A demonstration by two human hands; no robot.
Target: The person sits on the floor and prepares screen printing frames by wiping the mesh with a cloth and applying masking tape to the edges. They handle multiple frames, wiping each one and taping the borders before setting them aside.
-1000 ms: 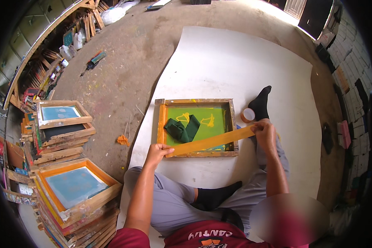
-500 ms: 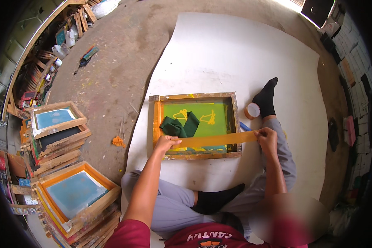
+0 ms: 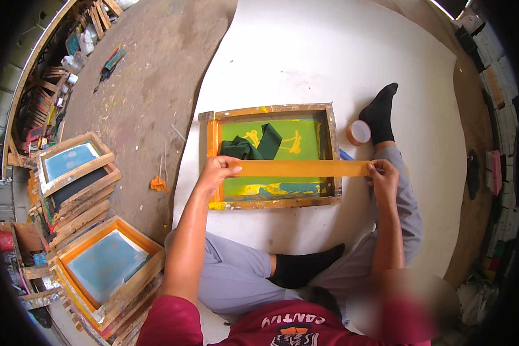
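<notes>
A strip of orange-brown tape [image 3: 303, 168] stretches taut and nearly level between my two hands. My left hand [image 3: 218, 171] pinches one end beside the left rail of a screen printing frame [image 3: 277, 203]. The other end is pinched by my right hand [image 3: 383, 175], just past the frame's right rail. The strip crosses over the frame's near part; contact with the mesh cannot be made out. Green mesh [image 3: 305, 127] with yellow marks fills the wooden frame. A crumpled dark green cloth [image 3: 262, 144] lies on it, behind the strip.
A tape roll [image 3: 359, 132] lies right of the frame, near my socked foot [image 3: 379, 112]. A blue object [image 3: 346, 155] pokes out by the right rail. White sheeting [image 3: 282, 52] covers the floor beneath. Stacked frames [image 3: 106, 271] stand at left; an orange scrap [image 3: 160, 184] lies nearby.
The tape strip has become more level and straighter, still held at both ends. In the picture both hands sit higher, and the view has shifted slightly.
</notes>
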